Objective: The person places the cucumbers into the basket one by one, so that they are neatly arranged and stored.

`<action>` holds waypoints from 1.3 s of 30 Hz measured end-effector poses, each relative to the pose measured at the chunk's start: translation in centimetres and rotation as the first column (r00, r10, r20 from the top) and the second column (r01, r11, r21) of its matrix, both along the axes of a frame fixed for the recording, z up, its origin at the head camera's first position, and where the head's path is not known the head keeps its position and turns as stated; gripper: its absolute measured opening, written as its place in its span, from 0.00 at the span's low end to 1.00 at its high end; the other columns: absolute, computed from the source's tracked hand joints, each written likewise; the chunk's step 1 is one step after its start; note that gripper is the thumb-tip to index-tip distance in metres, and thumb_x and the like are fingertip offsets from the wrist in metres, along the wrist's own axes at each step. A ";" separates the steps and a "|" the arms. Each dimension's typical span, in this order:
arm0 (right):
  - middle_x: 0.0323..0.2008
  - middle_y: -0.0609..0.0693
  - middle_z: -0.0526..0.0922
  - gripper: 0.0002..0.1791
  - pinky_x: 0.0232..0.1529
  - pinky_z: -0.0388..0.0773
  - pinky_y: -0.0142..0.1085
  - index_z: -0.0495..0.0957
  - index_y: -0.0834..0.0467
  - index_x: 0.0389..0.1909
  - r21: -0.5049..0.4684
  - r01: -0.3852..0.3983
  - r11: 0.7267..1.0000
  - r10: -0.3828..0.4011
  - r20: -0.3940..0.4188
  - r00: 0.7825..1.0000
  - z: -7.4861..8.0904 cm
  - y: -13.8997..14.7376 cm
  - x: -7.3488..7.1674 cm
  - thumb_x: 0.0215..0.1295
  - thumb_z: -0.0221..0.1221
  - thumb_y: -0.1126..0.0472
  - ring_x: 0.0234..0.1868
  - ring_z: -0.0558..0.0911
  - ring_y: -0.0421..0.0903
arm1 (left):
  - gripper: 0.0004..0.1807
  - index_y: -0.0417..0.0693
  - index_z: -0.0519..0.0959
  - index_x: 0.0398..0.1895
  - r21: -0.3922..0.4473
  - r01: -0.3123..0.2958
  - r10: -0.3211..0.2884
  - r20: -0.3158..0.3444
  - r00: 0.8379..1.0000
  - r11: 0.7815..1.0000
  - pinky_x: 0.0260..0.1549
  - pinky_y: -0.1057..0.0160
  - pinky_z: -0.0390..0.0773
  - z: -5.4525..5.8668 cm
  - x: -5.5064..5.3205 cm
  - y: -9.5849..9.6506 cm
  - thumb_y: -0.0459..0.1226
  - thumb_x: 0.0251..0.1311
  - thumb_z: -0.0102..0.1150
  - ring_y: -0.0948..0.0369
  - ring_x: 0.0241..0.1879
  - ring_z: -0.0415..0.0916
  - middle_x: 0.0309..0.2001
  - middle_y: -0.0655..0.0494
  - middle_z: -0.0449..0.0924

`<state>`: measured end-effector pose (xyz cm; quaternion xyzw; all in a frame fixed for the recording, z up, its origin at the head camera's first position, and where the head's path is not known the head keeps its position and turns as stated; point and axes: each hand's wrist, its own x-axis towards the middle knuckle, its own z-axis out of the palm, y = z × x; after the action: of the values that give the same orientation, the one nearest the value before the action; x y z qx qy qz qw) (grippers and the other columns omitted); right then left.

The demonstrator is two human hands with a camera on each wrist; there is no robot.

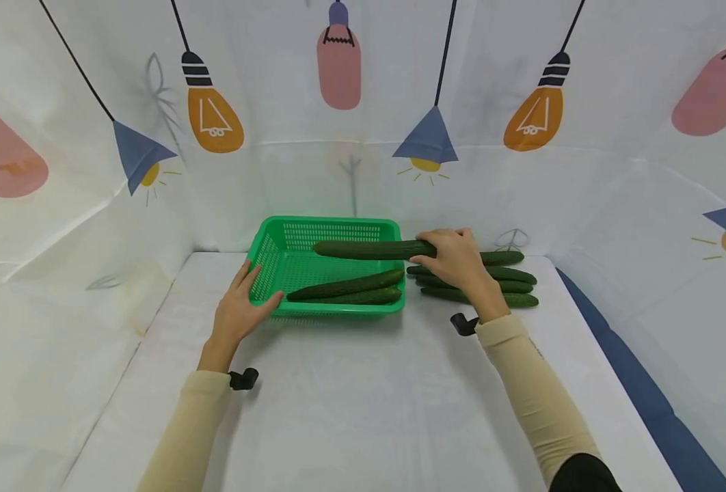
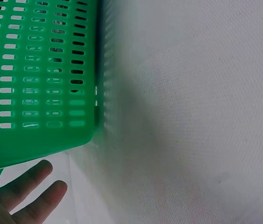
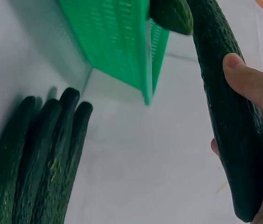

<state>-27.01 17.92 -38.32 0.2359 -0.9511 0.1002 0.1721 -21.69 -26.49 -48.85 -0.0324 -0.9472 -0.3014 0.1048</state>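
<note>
A long dark green cucumber (image 1: 369,250) is gripped near one end by my right hand (image 1: 458,261), which holds it level above the right side of the green plastic basket (image 1: 332,221). Thumb and fingers wrap round it in the right wrist view. Two more cucumbers (image 1: 347,283) lie inside the basket along its front. At the basket's front left corner is my left hand (image 1: 237,314), its thumb by the front rim and its fingers along the left side. Those fingers (image 2: 43,205) look straight in the left wrist view; the thumb is hidden there.
Several cucumbers (image 3: 43,158) lie side by side on the white-covered table (image 1: 363,403), just right of the basket. Behind the table hangs a white sheet (image 1: 375,178) printed with lamps and bulbs. A dark blue strip (image 1: 640,383) runs along the table's right edge.
</note>
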 end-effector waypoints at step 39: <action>0.56 0.49 0.87 0.28 0.62 0.68 0.60 0.83 0.49 0.62 0.041 -0.029 0.999 0.022 0.179 0.984 -3.0 -7.8 -1.3 0.63 0.70 0.42 0.56 0.84 0.51 | 0.47 0.50 0.61 0.80 0.002 0.000 0.000 -0.030 1.000 1.000 0.60 0.27 0.68 -0.3 -0.2 -0.1 0.63 0.65 0.59 0.34 0.75 0.60 0.83 0.48 0.49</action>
<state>-28.28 10.10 -41.35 0.2419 -0.9616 0.1023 0.0795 -21.88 -26.55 -49.16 -0.0368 -0.9451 -0.3019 0.1192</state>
